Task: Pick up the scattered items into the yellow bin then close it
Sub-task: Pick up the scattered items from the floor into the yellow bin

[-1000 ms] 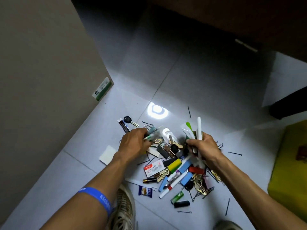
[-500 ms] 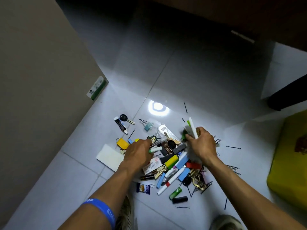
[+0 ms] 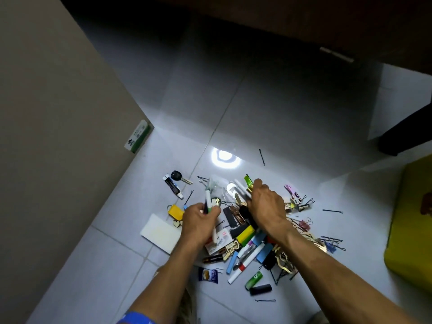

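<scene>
A heap of small scattered items (image 3: 245,244) lies on the tiled floor: pens, markers, keys, clips, hairpins, lighters. My left hand (image 3: 199,222) grips a bundle of pens, a white one sticking up (image 3: 207,198). Over the top of the heap, my right hand (image 3: 268,206) holds another bundle with a white pen and a green piece (image 3: 247,181) poking out. The yellow bin (image 3: 411,225) stands at the right edge, partly cut off; its lid is not visible.
A car key (image 3: 178,177), a small tube (image 3: 173,188), a yellow tag (image 3: 175,212) and a white pad (image 3: 161,232) lie left of the heap. A tall grey cabinet side (image 3: 58,125) rises at left. Dark furniture (image 3: 404,134) stands at the far right.
Both hands have gathered more pieces from the heap and lifted slightly. The left hand moved down-left, uncovering the yellow tag and white pad; the right hand stayed over the heap's top.
</scene>
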